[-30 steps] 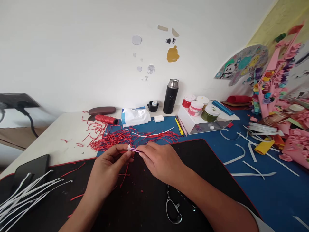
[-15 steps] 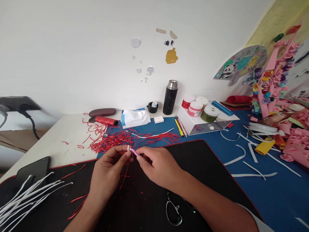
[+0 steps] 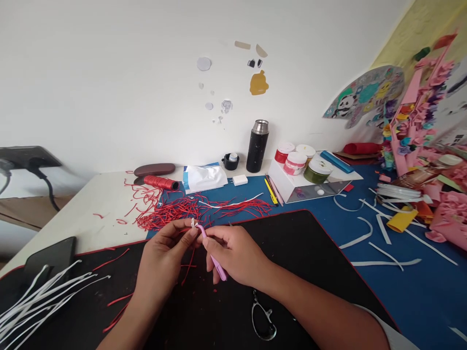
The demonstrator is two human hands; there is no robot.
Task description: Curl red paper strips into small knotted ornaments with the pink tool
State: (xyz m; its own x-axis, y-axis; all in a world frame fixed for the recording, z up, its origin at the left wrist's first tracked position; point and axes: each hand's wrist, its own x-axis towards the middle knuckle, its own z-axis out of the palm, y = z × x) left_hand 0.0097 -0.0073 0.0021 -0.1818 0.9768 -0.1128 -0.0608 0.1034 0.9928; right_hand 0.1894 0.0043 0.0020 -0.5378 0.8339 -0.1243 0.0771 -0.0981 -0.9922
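My left hand [image 3: 164, 248] pinches a small white looped piece [image 3: 193, 223] between thumb and fingertips. It looks like knotted cord, though its lower part is hidden by the fingers. My right hand [image 3: 233, 250] grips a slim purple tool [image 3: 218, 266], its kind unclear, slanting down across the palm side. The tool's curved upper end reaches to the white piece. A thin dark tip [image 3: 230, 224] pokes up behind my right hand; what it belongs to is hidden. Beneath both hands lies the black mat [image 3: 204, 321].
Red cord clippings [image 3: 175, 211] and a red spool [image 3: 160, 183] lie beyond the hands. White strips [image 3: 47, 291] fan out at left near a dark flat device [image 3: 51, 257]. A teardrop-shaped metal frame [image 3: 263, 321] rests nearby. A black flask [image 3: 257, 146] and paint jars [image 3: 295, 163] stand behind.
The purple tool has swung in my right hand, so its lower end now shows below the fingers. The dark tip has appeared behind that hand. My left hand stays almost still.
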